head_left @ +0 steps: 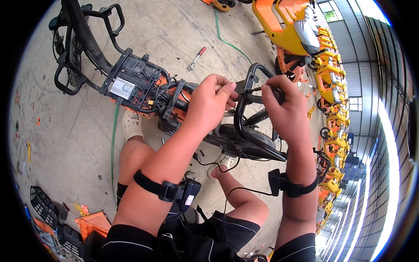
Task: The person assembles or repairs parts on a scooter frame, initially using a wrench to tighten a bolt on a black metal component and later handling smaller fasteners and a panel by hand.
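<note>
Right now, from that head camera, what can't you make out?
In the head view:
What the left hand's grip holds, if anything: hidden by its own fingers.
Thin piece at the right hand's grip: too small to identify.
Part of the black vehicle: behind the left forearm.
Yellow object: cut off by the top edge.

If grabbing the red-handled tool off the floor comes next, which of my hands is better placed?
Probably your left hand: in this view it's nearer the tool. Your right hand is farther right, beside the black frame. I can't tell whether the left is free.
</note>
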The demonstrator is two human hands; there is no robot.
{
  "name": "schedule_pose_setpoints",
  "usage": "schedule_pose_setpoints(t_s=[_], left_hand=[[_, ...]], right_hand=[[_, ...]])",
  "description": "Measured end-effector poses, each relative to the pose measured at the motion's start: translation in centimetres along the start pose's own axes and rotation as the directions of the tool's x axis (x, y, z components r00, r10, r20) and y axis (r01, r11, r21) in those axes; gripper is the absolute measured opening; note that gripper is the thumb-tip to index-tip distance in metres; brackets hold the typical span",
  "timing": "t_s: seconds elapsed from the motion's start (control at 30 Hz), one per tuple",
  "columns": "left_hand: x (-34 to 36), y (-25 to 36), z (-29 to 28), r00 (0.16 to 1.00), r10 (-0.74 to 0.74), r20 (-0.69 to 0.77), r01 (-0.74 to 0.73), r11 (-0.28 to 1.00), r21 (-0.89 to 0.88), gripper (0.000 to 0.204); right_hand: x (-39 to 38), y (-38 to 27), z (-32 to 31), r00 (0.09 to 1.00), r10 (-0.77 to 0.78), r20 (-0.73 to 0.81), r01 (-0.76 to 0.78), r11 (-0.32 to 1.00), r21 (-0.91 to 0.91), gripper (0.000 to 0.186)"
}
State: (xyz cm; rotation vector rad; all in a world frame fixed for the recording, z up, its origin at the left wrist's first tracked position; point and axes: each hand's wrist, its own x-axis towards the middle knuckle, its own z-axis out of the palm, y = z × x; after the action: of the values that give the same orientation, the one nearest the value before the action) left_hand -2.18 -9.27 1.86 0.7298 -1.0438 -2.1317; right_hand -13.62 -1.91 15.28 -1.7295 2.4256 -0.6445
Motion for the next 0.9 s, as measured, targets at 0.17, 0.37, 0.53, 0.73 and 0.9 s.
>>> schedule_pose_setpoints(t_s=[0.17,0.37,0.53,0.73,0.9], left_hand=[[0.4,-0.7,-0.3,0.998,-0.063,-0.023,0.063,0.998,0.010,0.029],[0.0,-1.3,0.1,0.995,-0.091,0.038,0.097,0.977,-0.190,0.027],[0.2,-2.1,-0.2,0.994,-0.050,0.092,0.075,0.954,-0.291,0.027],[-0.2,-2.5,0.1,0.995,0.007,0.095,0.014,0.976,-0.218,0.030],[-0.3,-2.6,0.2,0.996,0.060,0.071,-0.056,0.997,-0.054,0.031]], right_hand=[[-0.6,0.7,1.7,0.992,0.008,-0.124,0.012,0.987,0.160,0.012],[-1.0,3.0,3.7,0.974,0.033,-0.226,0.049,0.937,0.345,0.009],[-1.2,4.6,5.8,0.926,-0.064,-0.373,0.191,0.930,0.314,0.010],[-1.4,4.5,6.1,0.937,-0.016,-0.349,0.195,0.853,0.484,0.012],[-1.3,4.6,6.5,0.932,-0.005,-0.363,0.195,0.850,0.490,0.017]])
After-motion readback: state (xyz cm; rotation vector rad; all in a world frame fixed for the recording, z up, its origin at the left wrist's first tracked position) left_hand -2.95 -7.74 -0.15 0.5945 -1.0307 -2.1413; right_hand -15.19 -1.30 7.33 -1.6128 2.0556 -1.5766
